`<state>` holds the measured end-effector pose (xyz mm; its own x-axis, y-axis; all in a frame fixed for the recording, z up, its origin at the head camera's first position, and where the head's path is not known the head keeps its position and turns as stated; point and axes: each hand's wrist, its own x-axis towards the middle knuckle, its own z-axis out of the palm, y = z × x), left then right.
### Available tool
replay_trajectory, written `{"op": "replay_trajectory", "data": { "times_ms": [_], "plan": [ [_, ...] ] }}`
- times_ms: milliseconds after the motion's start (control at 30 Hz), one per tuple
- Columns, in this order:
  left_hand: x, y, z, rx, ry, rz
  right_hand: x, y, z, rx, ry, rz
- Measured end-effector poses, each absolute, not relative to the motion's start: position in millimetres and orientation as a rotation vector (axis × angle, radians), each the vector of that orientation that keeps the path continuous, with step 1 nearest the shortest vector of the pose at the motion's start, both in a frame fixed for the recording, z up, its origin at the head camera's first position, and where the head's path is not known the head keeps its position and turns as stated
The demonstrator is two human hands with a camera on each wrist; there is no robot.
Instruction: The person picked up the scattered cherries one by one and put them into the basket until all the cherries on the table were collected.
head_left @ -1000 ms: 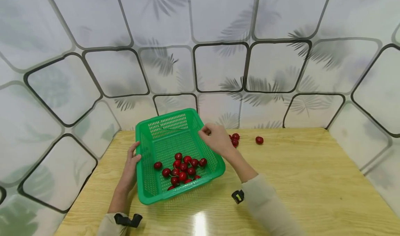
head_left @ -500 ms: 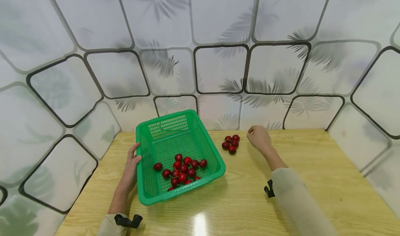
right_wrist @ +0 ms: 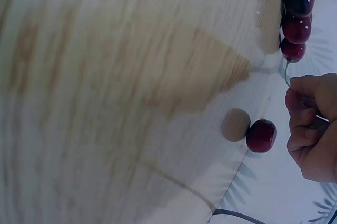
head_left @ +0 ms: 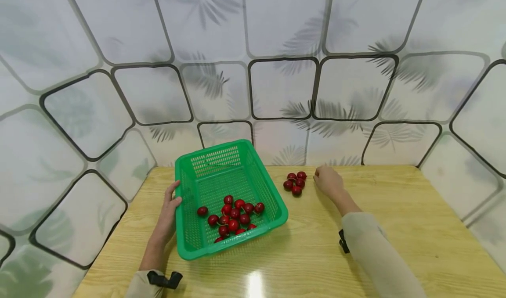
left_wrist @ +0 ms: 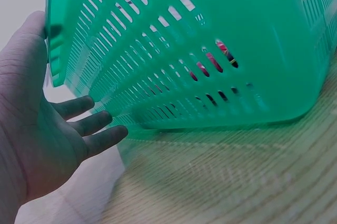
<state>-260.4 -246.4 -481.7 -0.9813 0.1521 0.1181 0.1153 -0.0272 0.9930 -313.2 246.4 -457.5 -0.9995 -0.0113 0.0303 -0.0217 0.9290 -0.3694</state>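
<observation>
A green plastic basket (head_left: 231, 179) stands on the table, with several dark red cherries (head_left: 235, 213) gathered toward its near side. At its left rim rests my left hand (head_left: 168, 210); the left wrist view shows the lower fingers (left_wrist: 95, 124) straight and spread beside the slotted wall. Right of the basket lies a small group of cherries (head_left: 296, 184) on the table. My right hand (head_left: 329, 184) is just right of that group. In the right wrist view its thumb and fingertip pinch a thin cherry stem (right_wrist: 287, 72), and a single cherry (right_wrist: 261, 135) sits close by.
A wooden table (head_left: 395, 236) carries everything. Behind it and at both sides rises a pale wall covering (head_left: 284, 87) with dark outlines and leaf prints, meeting the table's back edge just beyond the right hand.
My right hand has moved from over the basket's right rim to the right side of the small cherry group, now covering the lone cherry in the head view. The left hand stays at the basket.
</observation>
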Motion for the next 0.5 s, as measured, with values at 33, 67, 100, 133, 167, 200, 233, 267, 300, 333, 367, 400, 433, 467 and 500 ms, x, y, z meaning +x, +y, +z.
{"op": "replay_trajectory", "data": {
  "times_ms": [33,67,100,133,167,200,233,267,300,333,367,400,433,467,500],
  "plan": [
    [-260,-246,-481,0.297,2.171,2.214,-313,246,-458,0.028,-3.056,0.588],
    [-260,-246,-481,0.297,2.172,2.213,-313,246,-459,0.028,-3.052,0.590],
    [-260,-246,-481,0.297,2.169,2.215,-313,246,-460,0.025,-3.052,0.591],
    [-260,-246,-481,0.296,2.168,2.216,-313,245,-461,0.027,-3.052,0.591],
    [-260,-246,-480,0.297,2.166,2.217,-313,245,-462,0.030,-3.055,0.592],
    [-260,-246,-481,0.295,2.165,2.216,-313,245,-462,0.028,-3.059,0.595],
    [-260,-246,-480,0.291,2.162,2.213,-313,245,-463,0.026,-3.064,0.598],
    [-260,-246,-480,0.289,2.160,2.212,-313,244,-464,0.020,-3.071,0.600],
    [-260,-246,-481,0.285,2.158,2.211,-313,245,-465,0.016,-3.079,0.598],
    [-260,-246,-481,0.283,2.158,2.209,-313,245,-466,0.013,-3.086,0.597],
    [-261,-246,-481,0.281,2.158,2.207,-313,245,-467,0.008,-3.096,0.591],
    [-261,-246,-481,0.279,2.159,2.204,-313,245,-469,0.002,-3.102,0.589],
    [-261,-246,-481,0.279,2.159,2.203,-313,246,-470,-0.003,-3.109,0.585],
    [-261,-246,-481,0.280,2.161,2.202,-313,246,-471,-0.009,-3.112,0.580],
    [-261,-246,-481,0.280,2.162,2.200,-314,247,-472,-0.013,-3.116,0.578]
  ]
}}
